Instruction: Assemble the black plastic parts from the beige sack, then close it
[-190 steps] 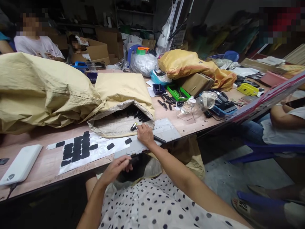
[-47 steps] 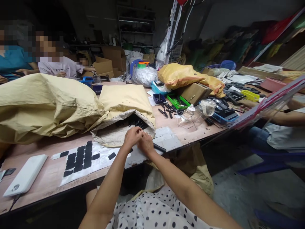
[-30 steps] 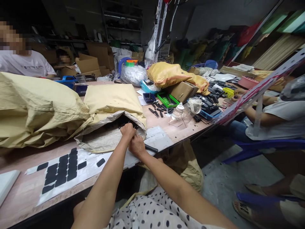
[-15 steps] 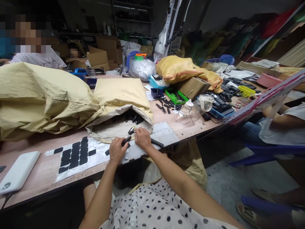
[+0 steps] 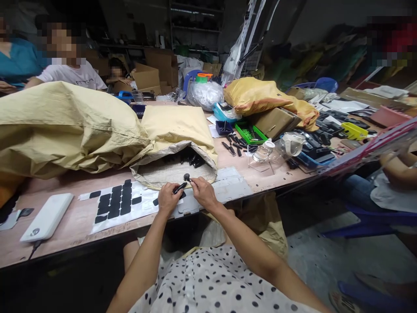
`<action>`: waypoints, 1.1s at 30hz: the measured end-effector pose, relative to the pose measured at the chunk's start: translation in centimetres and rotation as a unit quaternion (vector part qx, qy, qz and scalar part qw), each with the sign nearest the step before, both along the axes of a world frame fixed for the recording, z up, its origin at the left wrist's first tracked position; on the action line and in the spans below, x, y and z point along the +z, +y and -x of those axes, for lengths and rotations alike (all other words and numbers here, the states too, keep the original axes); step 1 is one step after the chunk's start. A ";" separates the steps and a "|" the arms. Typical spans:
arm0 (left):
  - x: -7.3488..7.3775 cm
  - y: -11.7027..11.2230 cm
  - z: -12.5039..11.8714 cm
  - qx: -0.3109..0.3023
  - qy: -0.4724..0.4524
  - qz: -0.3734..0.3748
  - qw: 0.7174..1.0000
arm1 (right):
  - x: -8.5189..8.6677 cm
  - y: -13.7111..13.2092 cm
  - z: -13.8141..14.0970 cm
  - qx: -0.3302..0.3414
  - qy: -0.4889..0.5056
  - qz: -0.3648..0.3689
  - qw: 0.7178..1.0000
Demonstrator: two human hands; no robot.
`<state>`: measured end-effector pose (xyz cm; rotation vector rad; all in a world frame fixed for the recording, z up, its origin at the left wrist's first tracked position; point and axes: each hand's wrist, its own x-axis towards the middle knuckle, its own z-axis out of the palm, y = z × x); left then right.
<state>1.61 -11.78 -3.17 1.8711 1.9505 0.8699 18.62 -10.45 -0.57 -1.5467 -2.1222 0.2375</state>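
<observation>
My left hand (image 5: 167,199) grips a small black handle-like piece (image 5: 180,188), which sticks out past its fingers. My right hand (image 5: 202,191) is closed around a small hammer (image 5: 186,177); its round dark head points up and left, close to the black piece. Its grip is hidden by the hand. Both hands are just in front of the open mouth of a pale yellow sack (image 5: 177,121), in which several similar black pieces (image 5: 195,161) lie. Under the hands is a grey flat board (image 5: 230,182). Left of them lies a white sheet with black stickers (image 5: 119,200).
A white power bank (image 5: 47,217) with a cable lies at left, near a large full sack (image 5: 68,126). Loose black parts (image 5: 230,148), a green tray (image 5: 250,133) and a clear bottle (image 5: 263,151) stand to the right. Co-workers sit across the table and at right.
The view has swung left, so the scene sits further right. The hammer has turned in my right hand: its head now shows round and dark, and its black grip no longer shows.
</observation>
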 end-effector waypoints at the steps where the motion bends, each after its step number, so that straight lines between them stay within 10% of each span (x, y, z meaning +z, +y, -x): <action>1: 0.0 0.0 0.0 0.002 -0.002 0.002 1.000 | 0.0 -0.2 0.1 0.002 0.004 0.003 1.000; 21: 0.0 0.1 -0.4 0.018 -0.014 -0.002 1.000 | 0.6 -1.3 1.0 0.040 -0.015 0.042 0.998; 33: 0.0 -0.2 -0.7 0.017 -0.009 -0.005 1.000 | -1.2 3.5 -1.8 -0.010 -0.115 -0.025 0.993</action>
